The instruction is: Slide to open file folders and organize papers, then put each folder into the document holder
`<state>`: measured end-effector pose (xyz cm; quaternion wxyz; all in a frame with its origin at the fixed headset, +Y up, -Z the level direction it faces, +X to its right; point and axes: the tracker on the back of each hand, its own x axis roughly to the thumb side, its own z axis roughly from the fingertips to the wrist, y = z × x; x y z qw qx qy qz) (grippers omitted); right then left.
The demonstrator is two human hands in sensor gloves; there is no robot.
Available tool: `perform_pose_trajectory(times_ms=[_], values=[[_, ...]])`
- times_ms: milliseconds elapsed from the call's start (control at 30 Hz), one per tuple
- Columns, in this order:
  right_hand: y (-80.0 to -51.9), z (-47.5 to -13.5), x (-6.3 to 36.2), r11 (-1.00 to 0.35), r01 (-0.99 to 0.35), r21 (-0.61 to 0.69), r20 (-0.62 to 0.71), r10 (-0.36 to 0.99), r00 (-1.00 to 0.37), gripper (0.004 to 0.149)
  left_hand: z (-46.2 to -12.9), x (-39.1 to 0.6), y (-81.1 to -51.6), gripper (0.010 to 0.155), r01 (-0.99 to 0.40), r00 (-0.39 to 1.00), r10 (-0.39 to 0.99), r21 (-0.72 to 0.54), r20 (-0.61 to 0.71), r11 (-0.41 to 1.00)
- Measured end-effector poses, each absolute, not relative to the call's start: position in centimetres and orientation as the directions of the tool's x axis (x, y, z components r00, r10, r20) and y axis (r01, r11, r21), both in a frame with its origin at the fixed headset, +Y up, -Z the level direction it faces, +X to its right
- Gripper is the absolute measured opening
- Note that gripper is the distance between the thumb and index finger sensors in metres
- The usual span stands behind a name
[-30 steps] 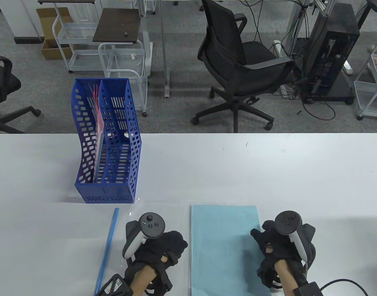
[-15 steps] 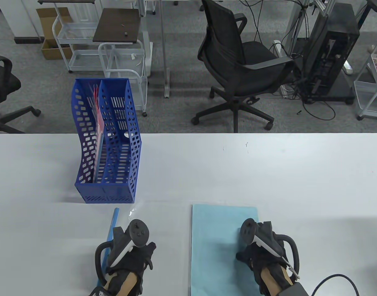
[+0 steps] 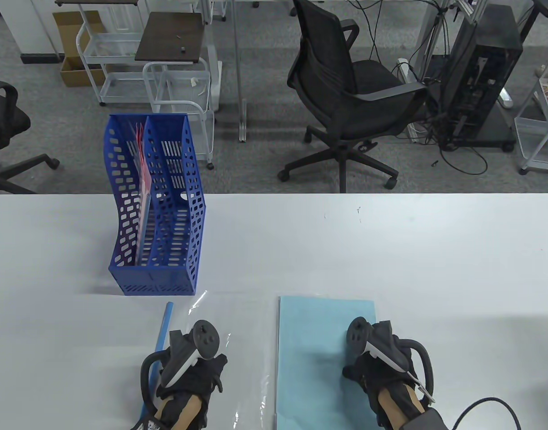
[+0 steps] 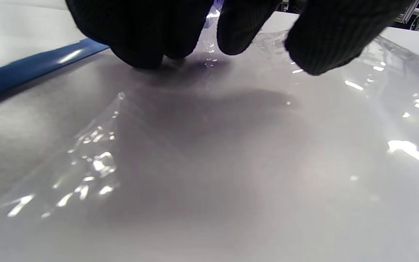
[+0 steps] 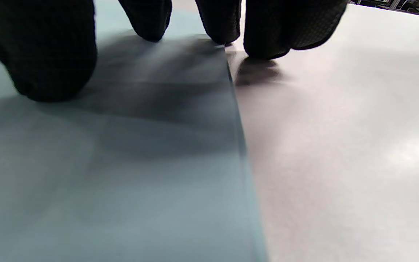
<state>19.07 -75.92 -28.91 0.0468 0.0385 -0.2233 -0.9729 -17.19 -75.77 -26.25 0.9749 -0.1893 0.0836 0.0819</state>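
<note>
Folders [image 3: 215, 354]: 1 clear, 1 red [image 3: 141, 179].

Bright even overhead light; glare on clear film [image 4: 96, 163]; fingertips perhaps blurred.

Blue paper sheet [image 3: 321, 358] near end cut off by table view's bottom edge; both forearms cropped too.
</note>
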Motion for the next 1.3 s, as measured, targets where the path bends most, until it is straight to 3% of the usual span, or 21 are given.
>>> perform_pose_trajectory(times_ms=[300,733,1000,1300], values=[[-75.9,-29.0,19.0,-0.896,0.082,0.437,-0.049,-0.114,-0.992,0.086,-26.3,-17.4,-75.4,0.074,-0.313,0.949,0.264,-0.39,-0.174,0.866],[-76.0,-29.0,18.9,-0.897,0.092,0.433,-0.039,-0.121,-0.992,0.086,-27.0,-14.6,-75.9,0.075,-0.544,0.793,0.597,-0.582,-0.121,0.604],[-76.0,-29.0,18.8,-0.897,0.094,0.433,-0.036,-0.121,-0.992,0.085,-27.9,-11.3,-77.7,0.074,-0.659,0.517,0.843,-0.699,-0.149,0.28],[-76.0,-29.0,18.9,-0.899,0.094,0.427,-0.034,-0.119,-0.992,0.085,-28.8,-9.4,-77.5,0.065,-0.699,0.009,0.989,-0.709,-0.147,-0.099]])
